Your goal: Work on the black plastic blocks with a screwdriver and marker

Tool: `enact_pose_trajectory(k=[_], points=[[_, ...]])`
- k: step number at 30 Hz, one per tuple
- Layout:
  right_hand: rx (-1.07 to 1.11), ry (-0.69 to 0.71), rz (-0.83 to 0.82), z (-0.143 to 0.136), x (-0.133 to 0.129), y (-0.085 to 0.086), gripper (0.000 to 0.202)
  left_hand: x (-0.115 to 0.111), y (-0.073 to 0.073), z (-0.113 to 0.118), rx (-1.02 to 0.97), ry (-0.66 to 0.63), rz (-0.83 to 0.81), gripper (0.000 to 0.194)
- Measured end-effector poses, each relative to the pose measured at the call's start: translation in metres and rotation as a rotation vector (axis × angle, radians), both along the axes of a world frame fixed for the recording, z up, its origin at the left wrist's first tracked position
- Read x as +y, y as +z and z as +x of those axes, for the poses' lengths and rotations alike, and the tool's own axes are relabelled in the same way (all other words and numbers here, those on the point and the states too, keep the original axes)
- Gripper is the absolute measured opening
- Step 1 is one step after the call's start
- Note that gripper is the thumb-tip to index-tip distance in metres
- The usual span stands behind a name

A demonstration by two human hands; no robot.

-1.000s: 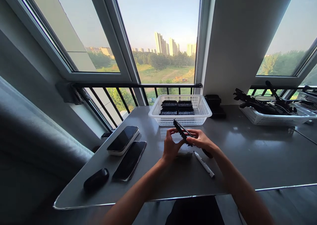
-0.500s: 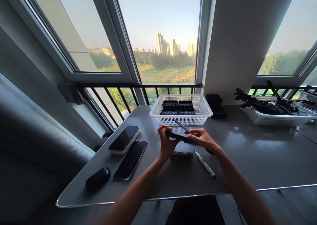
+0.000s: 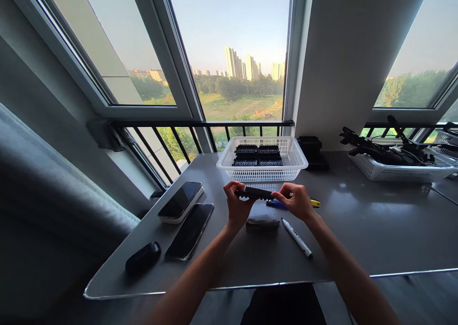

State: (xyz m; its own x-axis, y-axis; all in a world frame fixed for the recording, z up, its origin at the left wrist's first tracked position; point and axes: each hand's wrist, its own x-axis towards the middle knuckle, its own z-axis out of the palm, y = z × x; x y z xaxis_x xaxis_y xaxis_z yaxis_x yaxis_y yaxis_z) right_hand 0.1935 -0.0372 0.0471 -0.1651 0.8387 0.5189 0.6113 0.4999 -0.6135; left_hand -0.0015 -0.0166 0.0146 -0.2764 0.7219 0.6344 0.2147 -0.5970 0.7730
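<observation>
My left hand (image 3: 238,206) grips the left end of a black plastic part with a toothed lower edge (image 3: 258,193), raised over the table. At the other end of the part, the thumb and fingers of my right hand (image 3: 296,202) are closed on it. A smooth dark strip forms its upper side. Behind and below my right hand lies a blue and yellow tool (image 3: 315,203), partly hidden, its kind unclear. Nearer me are a small dark oblong piece (image 3: 262,224) and a white marker (image 3: 296,238).
Beyond my hands, a white plastic basket (image 3: 263,173) holds several black toothed parts (image 3: 257,156). More black parts (image 3: 310,153) are stacked beside it. At right stands another basket (image 3: 393,171) with black devices and cables. Two phones (image 3: 189,232) and a black case (image 3: 143,259) lie at left.
The dark flat strip, tilted up in my right hand earlier, now lies level along the toothed part. My right hand has risen slightly and shifted right, uncovering the blue and yellow tool.
</observation>
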Motion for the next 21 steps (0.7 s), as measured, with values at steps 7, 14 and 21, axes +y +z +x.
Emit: enact_pose_trajectory(k=[7,14,21], points=[[-0.136,-0.018,0.076,0.008,0.001,0.002,0.045,0.002,0.001,-0.006,-0.016,0.033,0.049,0.060],[-0.033,-0.008,0.041,0.015,0.006,0.002,0.047,0.004,0.002,-0.007,-0.016,0.034,0.057,0.062],[-0.075,0.065,0.013,0.017,0.007,0.002,0.047,0.003,0.001,-0.007,0.017,0.029,0.074,0.059]])
